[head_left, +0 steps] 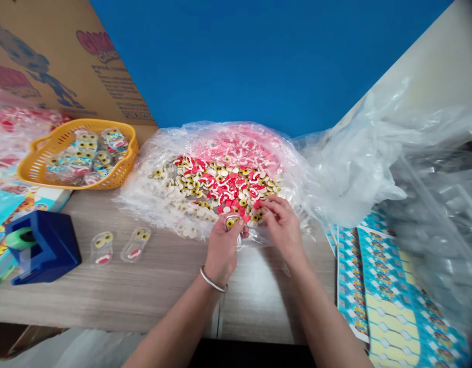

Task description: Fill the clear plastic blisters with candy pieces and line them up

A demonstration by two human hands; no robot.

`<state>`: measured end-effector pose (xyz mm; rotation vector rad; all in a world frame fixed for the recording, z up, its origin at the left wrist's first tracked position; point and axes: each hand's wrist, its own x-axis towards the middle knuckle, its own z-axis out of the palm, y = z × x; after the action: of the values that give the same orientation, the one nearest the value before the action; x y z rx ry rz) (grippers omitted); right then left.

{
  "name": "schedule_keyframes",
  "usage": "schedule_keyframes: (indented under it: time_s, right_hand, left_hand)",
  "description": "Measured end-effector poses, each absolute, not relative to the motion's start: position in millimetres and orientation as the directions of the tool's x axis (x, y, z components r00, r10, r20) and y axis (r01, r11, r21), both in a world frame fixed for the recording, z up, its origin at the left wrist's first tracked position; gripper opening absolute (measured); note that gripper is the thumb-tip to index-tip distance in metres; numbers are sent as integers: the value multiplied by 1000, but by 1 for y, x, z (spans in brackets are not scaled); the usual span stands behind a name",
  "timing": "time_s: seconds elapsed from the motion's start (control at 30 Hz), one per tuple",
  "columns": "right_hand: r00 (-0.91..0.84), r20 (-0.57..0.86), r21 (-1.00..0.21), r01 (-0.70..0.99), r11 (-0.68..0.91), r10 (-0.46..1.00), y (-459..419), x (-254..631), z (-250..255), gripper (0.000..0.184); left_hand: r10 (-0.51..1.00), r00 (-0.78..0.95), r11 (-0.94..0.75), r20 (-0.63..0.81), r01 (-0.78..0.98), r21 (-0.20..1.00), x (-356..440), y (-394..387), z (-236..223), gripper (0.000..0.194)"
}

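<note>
My left hand (225,239) is closed around a small clear plastic case (231,222) with yellow-and-black eye pieces inside. It is at the front edge of an opened clear plastic bag (151,204). Red-and-white mouth-shaped pieces (230,185) and round eye pieces (189,184) fill the bag. Over the bag's right front part, my right hand (282,225) has its thumb and fingers curled together among the pieces. A red piece shows at its fingertips; whether it is gripped is unclear. Two clear cases (136,245) with eyes and a red mouth lie on the table to the left.
A yellow basket (124,171) of filled, labelled cases stands back left, beside a blue tape dispenser (47,248). Printed label sheets (389,286) and a bag of clear plastic shells (443,220) lie on the right. Behind are a cardboard box (67,61) and a blue panel (236,61).
</note>
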<state>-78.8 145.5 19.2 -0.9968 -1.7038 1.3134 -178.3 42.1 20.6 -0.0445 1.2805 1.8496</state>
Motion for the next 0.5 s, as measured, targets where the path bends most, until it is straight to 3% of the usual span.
schedule_keyframes:
  time_s: [0.07, 0.2, 0.33, 0.5]
  right_hand:
    - [-507, 134, -947, 188, 261, 851, 141, -80, 24, 18]
    - [-637, -46, -984, 164, 76, 770, 127, -71, 28, 14]
    - [-590, -80, -997, 60, -55, 803, 119, -55, 24, 16]
    - [-440, -26, -999, 36, -12, 898, 105, -39, 26, 15]
  left_hand:
    - [645, -593, -81, -482, -680, 729, -174, 42, 23, 29]
    - [713, -489, -28, -502, -736, 677, -169, 39, 28, 32]
    - [782, -388, -6, -488, -787, 617, -169, 36, 31, 30]
    - [776, -365, 11, -514, -808, 589, -166, 35, 31, 30]
